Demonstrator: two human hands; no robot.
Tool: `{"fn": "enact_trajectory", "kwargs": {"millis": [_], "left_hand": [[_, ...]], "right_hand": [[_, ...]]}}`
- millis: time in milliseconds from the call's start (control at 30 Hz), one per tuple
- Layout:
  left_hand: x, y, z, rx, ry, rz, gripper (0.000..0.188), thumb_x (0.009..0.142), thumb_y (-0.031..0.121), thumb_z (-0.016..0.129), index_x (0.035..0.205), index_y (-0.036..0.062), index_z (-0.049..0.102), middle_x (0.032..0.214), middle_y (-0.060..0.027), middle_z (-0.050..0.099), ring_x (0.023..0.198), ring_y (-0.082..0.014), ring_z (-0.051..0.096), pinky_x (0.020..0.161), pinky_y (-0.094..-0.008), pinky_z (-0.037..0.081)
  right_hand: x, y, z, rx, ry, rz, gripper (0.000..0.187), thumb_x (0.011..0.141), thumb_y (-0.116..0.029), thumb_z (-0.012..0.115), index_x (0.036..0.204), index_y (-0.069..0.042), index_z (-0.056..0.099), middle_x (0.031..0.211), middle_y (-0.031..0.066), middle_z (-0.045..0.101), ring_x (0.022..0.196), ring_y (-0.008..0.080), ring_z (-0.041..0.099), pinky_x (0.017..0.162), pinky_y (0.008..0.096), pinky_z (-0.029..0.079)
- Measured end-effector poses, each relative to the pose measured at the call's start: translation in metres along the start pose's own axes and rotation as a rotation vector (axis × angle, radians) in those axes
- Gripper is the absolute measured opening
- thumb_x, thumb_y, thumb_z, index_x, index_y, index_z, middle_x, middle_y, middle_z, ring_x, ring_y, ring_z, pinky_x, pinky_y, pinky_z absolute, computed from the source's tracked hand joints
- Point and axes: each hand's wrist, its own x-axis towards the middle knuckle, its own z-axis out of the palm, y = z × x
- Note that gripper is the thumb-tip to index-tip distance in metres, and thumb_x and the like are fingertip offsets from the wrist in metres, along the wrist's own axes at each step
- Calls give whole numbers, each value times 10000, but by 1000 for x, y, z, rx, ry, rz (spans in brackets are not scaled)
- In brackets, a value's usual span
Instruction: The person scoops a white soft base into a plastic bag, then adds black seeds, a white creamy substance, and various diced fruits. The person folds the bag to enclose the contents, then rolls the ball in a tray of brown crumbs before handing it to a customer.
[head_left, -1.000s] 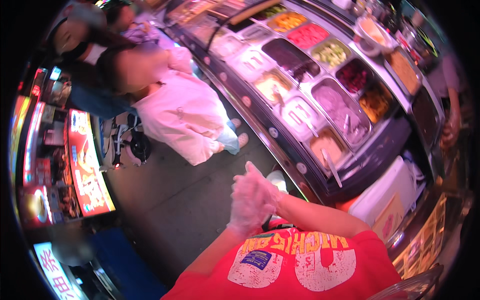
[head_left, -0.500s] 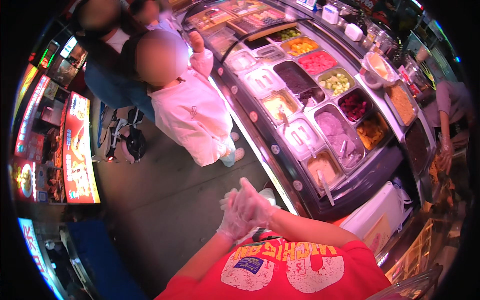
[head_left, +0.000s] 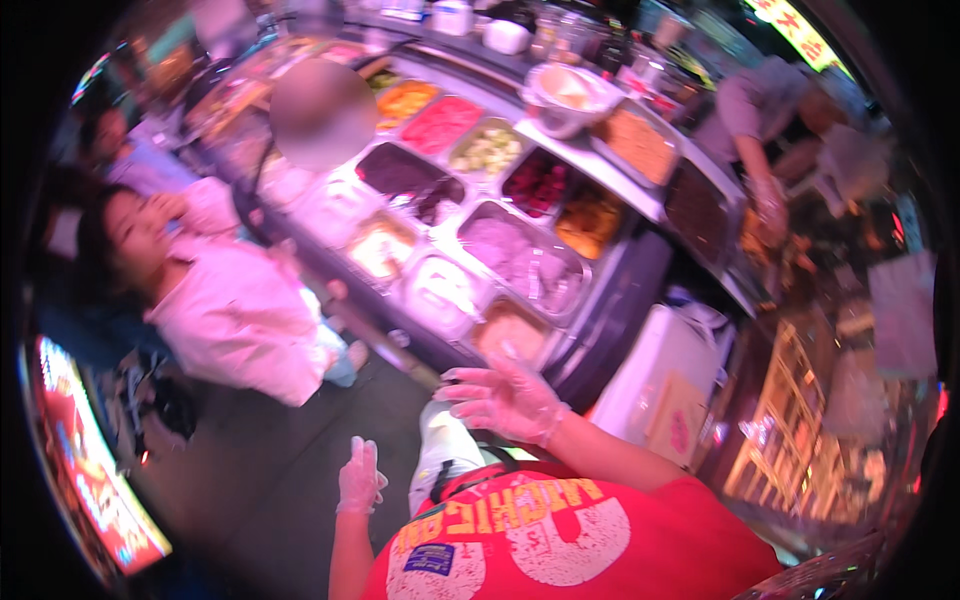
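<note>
My left hand (head_left: 360, 480), in a thin clear plastic glove, hangs over the dark floor with its fingers extended and nothing in it. My right hand (head_left: 507, 402), gloved the same way, is spread open in front of the counter's near corner, also holding nothing. Nearest to it is a steel pan of pinkish-beige food (head_left: 510, 332). Beyond that are a pan of purple paste (head_left: 520, 250) and a white-lidded pan (head_left: 440, 290). Yellow-orange fruit (head_left: 588, 222), dark red cubes (head_left: 541, 184) and green cubes (head_left: 487, 148) fill further pans. The picture is somewhat blurred by motion.
A person in a pale pink top (head_left: 240, 310) stands at the counter's left side. Behind the counter, a gloved co-worker's hand (head_left: 768, 210) reaches down beside glass. A white box (head_left: 665, 365) stands right of the counter, near a wooden slatted rack (head_left: 785, 420). A lit sign (head_left: 100, 470) glows lower left.
My hands, pressed together before, have come apart: the left moved left, the right stayed nearer the counter with fingers spread. The view has swung right, shifting the counter left.
</note>
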Motion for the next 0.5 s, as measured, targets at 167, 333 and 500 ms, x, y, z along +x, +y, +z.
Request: {"fn": "enact_trajectory", "kwargs": {"millis": [167, 333, 500], "left_hand": [[9, 47, 15, 354, 13, 293, 789, 1055, 452, 443, 1631, 77, 55, 1141, -297, 695, 1008, -493, 670, 870, -528, 542], [28, 76, 23, 134, 60, 513, 783, 1056, 313, 507, 1635, 68, 40, 1359, -373, 568, 1177, -490, 625, 950, -483, 531], [38, 133, 24, 27, -14, 573, 758, 1063, 240, 498, 1644, 71, 41, 1305, -347, 619, 1092, -403, 692, 906, -392, 534]], "right_hand": [[-19, -19, -4, 46, -25, -95, 625, 1044, -521, 516, 1405, -11, 548, 1354, 254, 621, 981, 280, 709, 877, 402, 550], [-34, -52, 1, 48, -140, -187, 626, 1070, -439, 483, 1487, 28, 469, 1388, 282, 586, 1022, 292, 718, 903, 378, 553], [-45, -75, -12, 38, -164, -249, 577, 1079, -403, 466, 1493, -1, 471, 1360, 257, 611, 998, 267, 715, 881, 380, 548]]}}
